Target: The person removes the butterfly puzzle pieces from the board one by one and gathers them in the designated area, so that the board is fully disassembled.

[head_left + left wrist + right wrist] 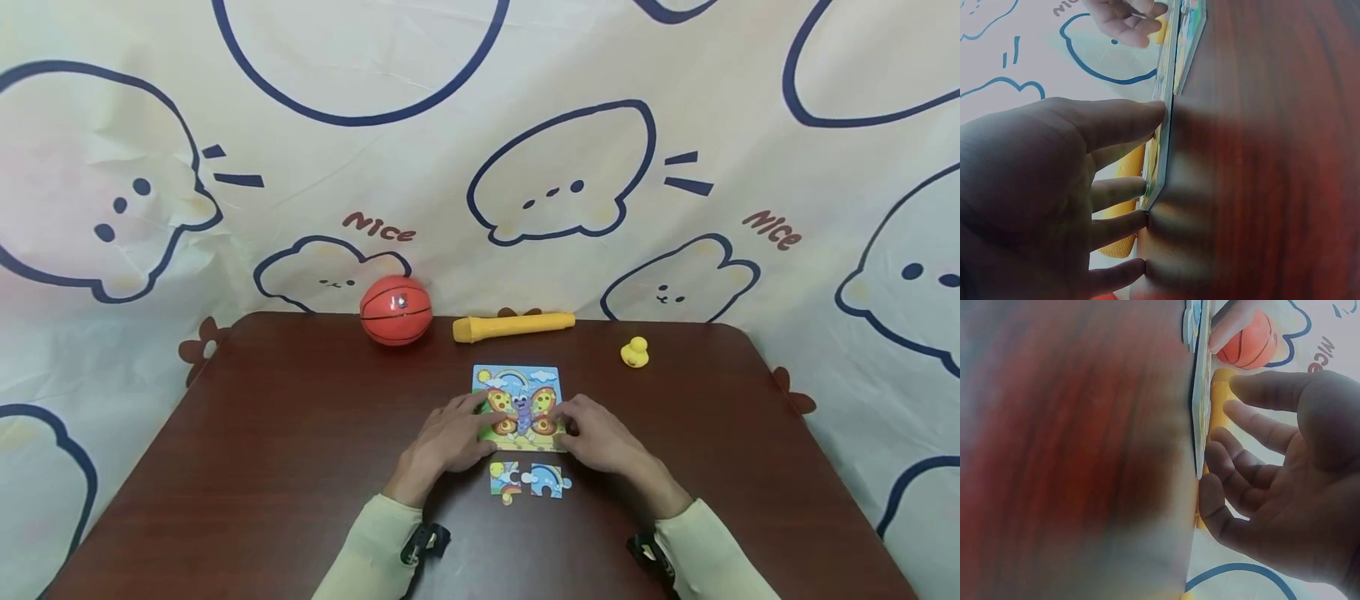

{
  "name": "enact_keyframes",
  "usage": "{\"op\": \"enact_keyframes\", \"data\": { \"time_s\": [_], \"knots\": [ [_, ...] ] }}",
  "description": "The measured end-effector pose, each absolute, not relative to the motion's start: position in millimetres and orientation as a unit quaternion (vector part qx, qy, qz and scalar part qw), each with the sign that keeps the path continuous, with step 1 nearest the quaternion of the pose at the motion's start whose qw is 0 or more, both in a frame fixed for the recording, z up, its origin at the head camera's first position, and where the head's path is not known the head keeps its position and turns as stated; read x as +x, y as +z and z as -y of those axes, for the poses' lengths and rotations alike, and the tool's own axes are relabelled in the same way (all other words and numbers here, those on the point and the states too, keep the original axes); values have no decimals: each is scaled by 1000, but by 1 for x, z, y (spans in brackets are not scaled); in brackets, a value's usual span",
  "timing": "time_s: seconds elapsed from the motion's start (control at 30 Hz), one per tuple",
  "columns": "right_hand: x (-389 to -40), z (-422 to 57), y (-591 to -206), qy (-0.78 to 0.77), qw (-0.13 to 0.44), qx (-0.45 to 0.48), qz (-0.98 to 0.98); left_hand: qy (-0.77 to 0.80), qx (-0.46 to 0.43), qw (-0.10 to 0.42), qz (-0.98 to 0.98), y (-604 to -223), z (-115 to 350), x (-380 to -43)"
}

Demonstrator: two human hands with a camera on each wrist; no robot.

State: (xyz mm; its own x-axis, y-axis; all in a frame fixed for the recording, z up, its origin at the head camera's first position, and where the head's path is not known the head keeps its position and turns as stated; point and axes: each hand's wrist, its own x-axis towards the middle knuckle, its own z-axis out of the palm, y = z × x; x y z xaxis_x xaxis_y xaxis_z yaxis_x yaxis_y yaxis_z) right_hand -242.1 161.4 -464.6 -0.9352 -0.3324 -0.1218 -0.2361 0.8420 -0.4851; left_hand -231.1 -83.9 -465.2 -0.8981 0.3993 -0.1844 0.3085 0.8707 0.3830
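Observation:
A square butterfly picture puzzle (522, 407) lies flat on the table, between both hands. My left hand (450, 435) touches its left side with fingers extended; in the left wrist view the thumb lies over the edge of the puzzle board (1167, 156), and other fingertips reach the table beside it. At the right side is my right hand (603, 435), its fingers loosely bent and their tips right by the edge of the board (1200, 419). Just in front of the puzzle lie two loose jigsaw pieces, a sun piece (497, 483) and a rainbow piece (555, 487).
Along the back of the brown table (300, 467) stand a red toy basketball (396, 311) and a yellow microphone-shaped toy (517, 326). A yellow rubber duck (634, 353) sits at back right. A printed cloth (420, 167) hangs behind the table.

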Motion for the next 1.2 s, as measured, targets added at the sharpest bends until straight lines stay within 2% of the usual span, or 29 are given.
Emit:
{"op": "enact_keyframes", "data": {
  "time_s": [0.47, 0.93, 1.2],
  "knots": [
    [-264, -155, -466, -216, 127, -113, -962, 168, 186, 135, -959, -465, 80, -231],
    [-301, -149, -473, -207, 132, -117, -962, 170, 173, 139, -960, -466, 85, -229],
    [-320, -150, -468, -211, 162, -109, -958, 164, 174, 140, -961, -466, 84, -230]
  ]
}}
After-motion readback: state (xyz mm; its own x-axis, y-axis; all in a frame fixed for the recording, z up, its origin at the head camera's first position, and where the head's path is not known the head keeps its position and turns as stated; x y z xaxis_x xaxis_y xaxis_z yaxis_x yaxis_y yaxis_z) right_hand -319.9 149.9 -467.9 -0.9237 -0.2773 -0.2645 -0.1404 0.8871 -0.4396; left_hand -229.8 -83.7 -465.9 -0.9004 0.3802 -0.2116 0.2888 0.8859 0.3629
